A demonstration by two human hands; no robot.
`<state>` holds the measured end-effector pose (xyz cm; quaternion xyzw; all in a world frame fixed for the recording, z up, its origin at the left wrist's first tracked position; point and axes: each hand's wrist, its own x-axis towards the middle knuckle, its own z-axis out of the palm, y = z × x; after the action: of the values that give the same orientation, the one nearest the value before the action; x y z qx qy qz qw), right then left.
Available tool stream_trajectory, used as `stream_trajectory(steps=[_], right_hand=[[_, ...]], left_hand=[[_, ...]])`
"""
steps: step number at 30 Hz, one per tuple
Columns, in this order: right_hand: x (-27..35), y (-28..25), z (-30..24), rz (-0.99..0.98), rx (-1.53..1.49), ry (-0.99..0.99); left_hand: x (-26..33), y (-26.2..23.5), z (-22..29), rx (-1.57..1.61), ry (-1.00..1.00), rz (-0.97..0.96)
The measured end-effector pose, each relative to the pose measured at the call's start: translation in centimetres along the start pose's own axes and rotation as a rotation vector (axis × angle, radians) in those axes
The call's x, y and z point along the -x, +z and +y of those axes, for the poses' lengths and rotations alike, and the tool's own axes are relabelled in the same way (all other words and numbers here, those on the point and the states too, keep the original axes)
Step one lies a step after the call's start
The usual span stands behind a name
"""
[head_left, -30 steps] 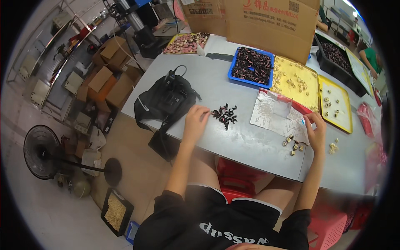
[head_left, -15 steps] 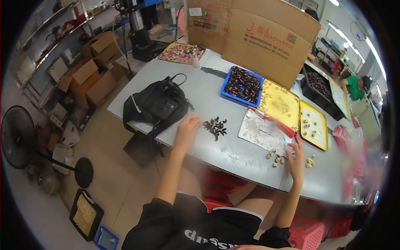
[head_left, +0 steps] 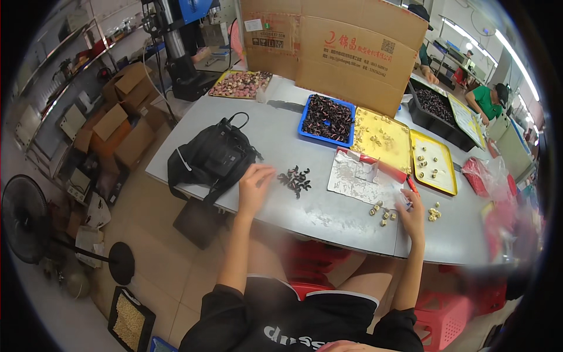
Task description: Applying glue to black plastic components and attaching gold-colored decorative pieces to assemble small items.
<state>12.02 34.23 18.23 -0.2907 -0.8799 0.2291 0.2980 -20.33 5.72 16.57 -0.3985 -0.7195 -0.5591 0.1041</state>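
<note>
My left hand (head_left: 254,186) is over the table just left of a loose pile of small black curved pieces (head_left: 295,180). Its thumb and fingers are drawn together in a pinch; whatever they hold is too small to make out. At the right edge of a white sheet with a red border (head_left: 362,179), my right hand (head_left: 413,215) is curled, its fingertips close together over something I cannot make out. Several small pale cube-like pieces with dark marks (head_left: 384,216) lie left of that hand. To its right sits a little heap of yellowish pieces (head_left: 434,212).
Behind the sheet are a blue tray of black pieces (head_left: 302,126), a yellow tray (head_left: 384,138) and a yellow-rimmed white tray (head_left: 446,180). A black backpack (head_left: 214,155) lies at left. A cardboard panel (head_left: 346,53) stands behind; a red pen (head_left: 412,184) lies nearby.
The whole view has shifted slightly. My left hand is a little farther from the black pile. My right hand's fingers have curled closer together near the sheet's edge.
</note>
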Motion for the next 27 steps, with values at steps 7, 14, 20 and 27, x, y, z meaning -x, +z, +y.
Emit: stream_trajectory(steps=[7, 14, 20, 27], right_hand=[[-0.9, -0.9, 1.2, 0.119, -0.508, 0.233], [-4.0, -1.1, -0.4, 0.124, -0.921, 0.320], [-9.1, -0.4, 0.0, 0.054, -1.180, 0.291], [-10.1, 0.4, 2.1, 0.129, -1.507, 0.269]], left_hand=[[-0.6, 0.4, 0.2, 0.221, -0.072, 0.043], [-3.8, 5.7, 5.4, 0.448, -0.091, -0.186], [-5.2, 14.1, 10.1, 0.515, 0.053, -0.463], [-3.2, 20.2, 11.1, 0.608, -0.036, -0.607]])
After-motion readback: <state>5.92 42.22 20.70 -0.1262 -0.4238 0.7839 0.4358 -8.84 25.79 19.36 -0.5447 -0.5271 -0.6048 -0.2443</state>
